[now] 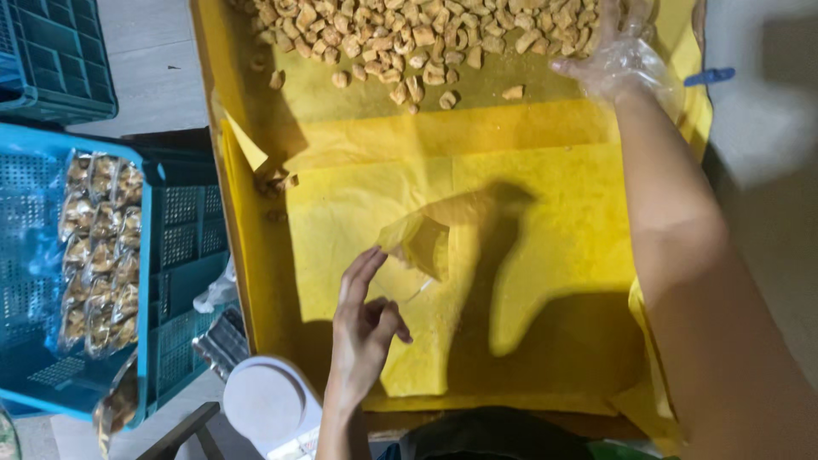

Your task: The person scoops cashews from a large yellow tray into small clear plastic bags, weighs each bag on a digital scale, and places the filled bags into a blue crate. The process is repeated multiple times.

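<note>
Snack pieces handled in a yellow-lined tray (pixel 256 281).

A clear plastic bag (pixel 417 247) is pinched at its edge by the bare left hand (pixel 362 328), fingers partly spread, above the yellow paper lining. The gloved right hand (pixel 618 55) is laid among the heap of tan snack pieces (pixel 409 34) at the tray's far end; its grasp cannot be told. Filled packets (pixel 98 247) are stacked in a blue crate (pixel 145 281) alongside.

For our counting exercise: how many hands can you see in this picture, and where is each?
2. The bare left hand is low in the middle, holding a clear bag over the yellow tray. The gloved right hand is top right, on the snack pieces.
</note>
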